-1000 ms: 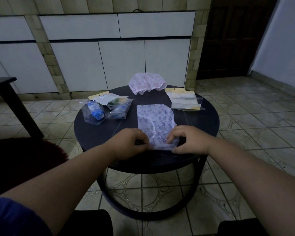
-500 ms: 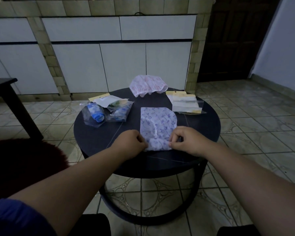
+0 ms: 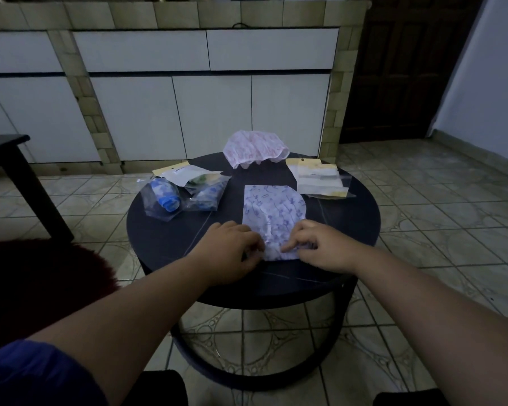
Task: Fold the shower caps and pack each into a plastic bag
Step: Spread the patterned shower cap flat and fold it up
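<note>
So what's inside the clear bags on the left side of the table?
The nearer bag holds a rolled blue cap. The bag beside it shows blue and green contents, partly covered by a white card, so what they are cannot be told.

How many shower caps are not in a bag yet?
2. The purple shower cap lies flat at the table's near middle, under both hands. The pink shower cap sits puffed up at the far edge. The bags' contents are hard to make out.
</note>
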